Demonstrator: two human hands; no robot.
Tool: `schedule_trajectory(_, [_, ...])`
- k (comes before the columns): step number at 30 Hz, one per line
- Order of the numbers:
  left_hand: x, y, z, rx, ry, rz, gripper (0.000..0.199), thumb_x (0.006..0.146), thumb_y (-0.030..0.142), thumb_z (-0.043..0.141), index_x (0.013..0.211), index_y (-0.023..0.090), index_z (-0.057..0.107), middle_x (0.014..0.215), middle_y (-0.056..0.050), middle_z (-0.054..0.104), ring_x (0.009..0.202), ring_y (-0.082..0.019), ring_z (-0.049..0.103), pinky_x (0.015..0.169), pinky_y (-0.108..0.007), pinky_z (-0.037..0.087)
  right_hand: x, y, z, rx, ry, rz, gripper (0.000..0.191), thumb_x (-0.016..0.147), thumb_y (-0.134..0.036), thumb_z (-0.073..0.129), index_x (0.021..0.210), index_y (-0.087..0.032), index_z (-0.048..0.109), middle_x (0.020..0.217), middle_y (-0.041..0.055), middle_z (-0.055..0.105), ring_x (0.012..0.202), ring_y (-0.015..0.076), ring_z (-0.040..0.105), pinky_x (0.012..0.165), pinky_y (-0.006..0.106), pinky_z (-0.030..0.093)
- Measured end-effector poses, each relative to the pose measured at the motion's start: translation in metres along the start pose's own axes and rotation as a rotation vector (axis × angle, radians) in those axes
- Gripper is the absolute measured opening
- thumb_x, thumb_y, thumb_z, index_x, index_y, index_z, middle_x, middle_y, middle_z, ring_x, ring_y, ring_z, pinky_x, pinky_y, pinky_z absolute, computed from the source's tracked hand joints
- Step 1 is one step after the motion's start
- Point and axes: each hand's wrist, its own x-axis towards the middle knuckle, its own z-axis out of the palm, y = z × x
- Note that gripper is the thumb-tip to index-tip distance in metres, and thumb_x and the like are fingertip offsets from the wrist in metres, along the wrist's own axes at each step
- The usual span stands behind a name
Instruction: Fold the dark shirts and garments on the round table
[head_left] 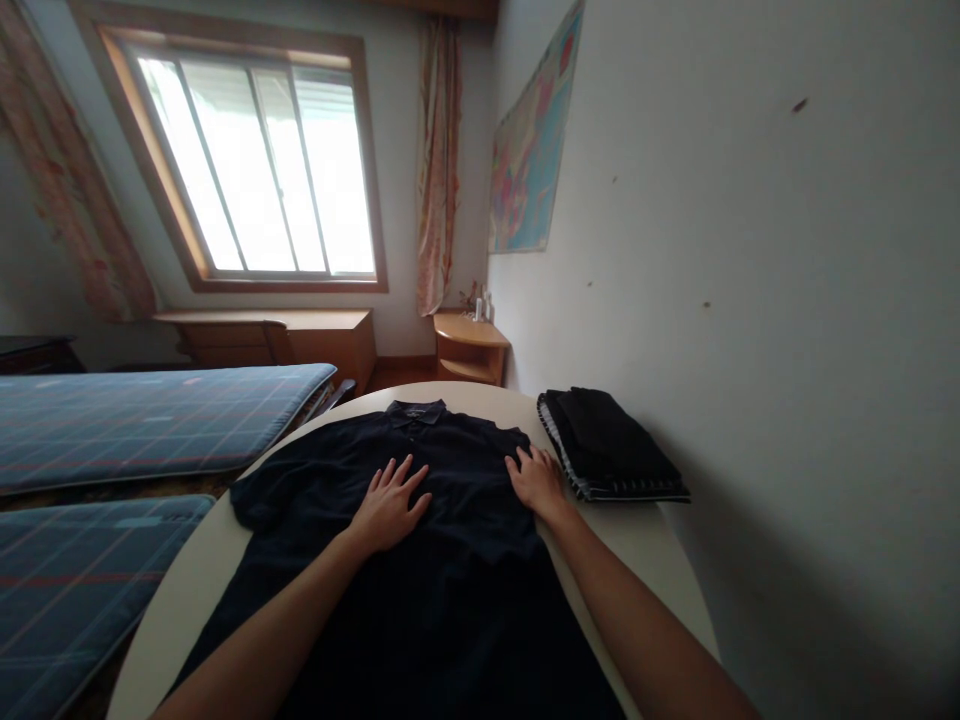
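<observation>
A dark navy collared shirt (457, 590) lies spread face up over a round white table (667, 580), its collar at the far edge. My left hand (388, 507) rests on the upper chest of the shirt, fingers spread, holding nothing. On the right, my right hand (537, 480) touches the shirt's edge near the sleeve, its fingers apart and nothing gripped. Just beyond that hand sits a folded stack of black clothes (611, 440), with a striped piece showing at its left side.
Two blue plaid mattresses (150, 420) are left of the table. A white wall (787, 400) stands close on the right. Behind are a corner shelf (469, 330), a wooden desk (330, 330) and a window (262, 170).
</observation>
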Motion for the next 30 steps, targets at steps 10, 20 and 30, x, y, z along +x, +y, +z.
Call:
schedule_trajectory(10, [-0.001, 0.000, -0.001, -0.006, 0.024, 0.006, 0.058, 0.096, 0.056, 0.039, 0.149, 0.033, 0.040, 0.160, -0.004, 0.028, 0.147, -0.035, 0.021, 0.117, -0.052, 0.022, -0.001, -0.007, -0.015, 0.457, 0.413, -0.359, 0.055, 0.090, -0.019, 0.041, 0.145, -0.015, 0.044, 0.150, 0.0119, 0.040, 0.140, 0.0198, 0.037, 0.118, 0.035, 0.028])
schedule_trajectory(20, [0.000, -0.003, 0.002, -0.016, 0.033, 0.021, 0.059, 0.095, 0.056, 0.040, 0.149, 0.032, 0.041, 0.160, -0.005, 0.029, 0.147, -0.036, 0.020, 0.117, -0.052, 0.022, -0.030, -0.027, -0.022, 0.227, 0.061, -0.677, 0.059, 0.082, -0.026, 0.069, 0.138, -0.025, 0.051, 0.134, 0.0103, 0.058, 0.122, 0.0250, 0.054, 0.103, 0.042, 0.040])
schedule_trajectory(30, [0.000, -0.003, 0.002, -0.024, 0.037, 0.043, 0.059, 0.096, 0.054, 0.039, 0.149, 0.029, 0.040, 0.160, -0.006, 0.029, 0.148, -0.030, 0.020, 0.119, -0.050, 0.020, -0.029, -0.030, -0.025, 0.521, 0.174, -0.446, 0.021, 0.095, -0.032, 0.050, 0.113, -0.022, 0.058, 0.102, 0.0051, 0.071, 0.093, 0.0182, 0.066, 0.085, 0.029, 0.047])
